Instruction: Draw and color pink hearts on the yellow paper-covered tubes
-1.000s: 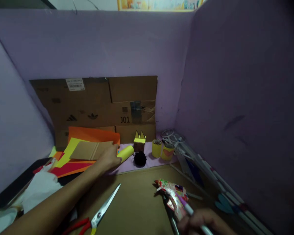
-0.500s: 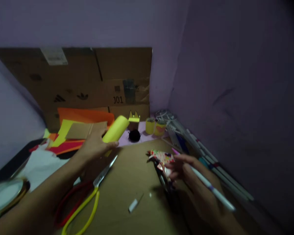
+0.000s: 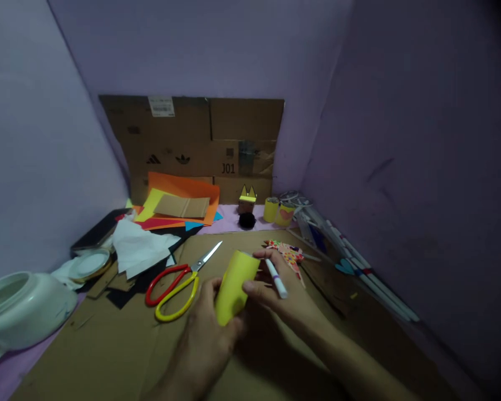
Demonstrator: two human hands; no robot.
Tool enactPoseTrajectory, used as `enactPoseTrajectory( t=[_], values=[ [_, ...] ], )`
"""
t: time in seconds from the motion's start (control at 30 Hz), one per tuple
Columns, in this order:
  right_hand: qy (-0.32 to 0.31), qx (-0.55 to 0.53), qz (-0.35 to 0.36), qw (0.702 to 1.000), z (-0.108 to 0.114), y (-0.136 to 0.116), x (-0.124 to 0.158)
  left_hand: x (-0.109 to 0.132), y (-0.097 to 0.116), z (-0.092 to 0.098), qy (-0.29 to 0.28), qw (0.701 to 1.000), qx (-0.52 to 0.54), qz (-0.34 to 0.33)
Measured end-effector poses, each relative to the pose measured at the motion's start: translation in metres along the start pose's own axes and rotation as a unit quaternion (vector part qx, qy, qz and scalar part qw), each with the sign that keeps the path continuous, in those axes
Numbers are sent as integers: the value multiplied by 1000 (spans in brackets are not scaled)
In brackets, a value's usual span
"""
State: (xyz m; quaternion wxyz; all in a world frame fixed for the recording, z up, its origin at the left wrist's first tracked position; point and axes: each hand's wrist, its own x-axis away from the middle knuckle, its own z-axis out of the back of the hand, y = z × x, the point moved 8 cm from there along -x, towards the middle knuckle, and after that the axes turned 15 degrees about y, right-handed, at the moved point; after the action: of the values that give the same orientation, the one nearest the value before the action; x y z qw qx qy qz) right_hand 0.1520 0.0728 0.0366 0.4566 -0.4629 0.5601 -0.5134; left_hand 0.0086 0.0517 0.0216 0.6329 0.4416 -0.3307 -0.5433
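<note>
A yellow paper tube (image 3: 236,287) is tilted above the brown cardboard, its upper end leaning right. My left hand (image 3: 211,334) is closed around its lower part. My right hand (image 3: 286,292) holds a white felt-tip pen (image 3: 276,277) with a purple band; its tip is hidden behind the fingers. The right thumb and fingers also reach the upper right side of the tube. To the left lie scissors (image 3: 192,272) with one red and one yellow handle, blades apart. A patterned paper scrap (image 3: 288,253) sits just beyond my right hand.
Coloured sheets (image 3: 183,184) and white paper (image 3: 142,248) lie at the back left. A white ceramic pot (image 3: 37,312) stands at far left. Two short yellow rolls (image 3: 271,210) and a small eared box (image 3: 247,201) stand at the back. White rods (image 3: 371,278) run along the right wall.
My left hand has brought the yellow tube down and toward the middle. My right hand has moved left to meet it, pen still held. The view has shifted, showing more of the left side.
</note>
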Motion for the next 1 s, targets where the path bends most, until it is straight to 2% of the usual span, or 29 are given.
enactPoseTrajectory(
  t=[0.07,0.13,0.2,0.27,0.33,0.43,0.57,0.67,0.83,1.0],
  values=[
    [30,27,17,999,-3,1,2,5,3,0,5,1000,-7,-4],
    [26,-2,16,1000,-5,4,7,10,8,-8,-66,997,50,-7],
    [0,-50,3,999,-8,5,13,15,12,-14,-149,979,139,-7],
    [-15,-72,1,997,-7,4,18,17,11,-17,-187,964,188,-6],
    [-14,-66,15,998,-4,0,21,18,3,-21,-195,962,190,6],
    [2,-36,30,999,0,-2,22,20,-11,-30,-200,957,200,59],
    [36,-10,31,999,4,2,19,23,-17,-40,-220,936,251,107],
    [50,1,20,999,8,10,14,21,-16,-41,-216,935,265,93],
    [69,30,29,997,14,14,9,16,-23,-40,-161,963,202,73],
    [62,-34,-9,997,13,14,8,18,-16,-41,-150,963,210,77]
  ],
)
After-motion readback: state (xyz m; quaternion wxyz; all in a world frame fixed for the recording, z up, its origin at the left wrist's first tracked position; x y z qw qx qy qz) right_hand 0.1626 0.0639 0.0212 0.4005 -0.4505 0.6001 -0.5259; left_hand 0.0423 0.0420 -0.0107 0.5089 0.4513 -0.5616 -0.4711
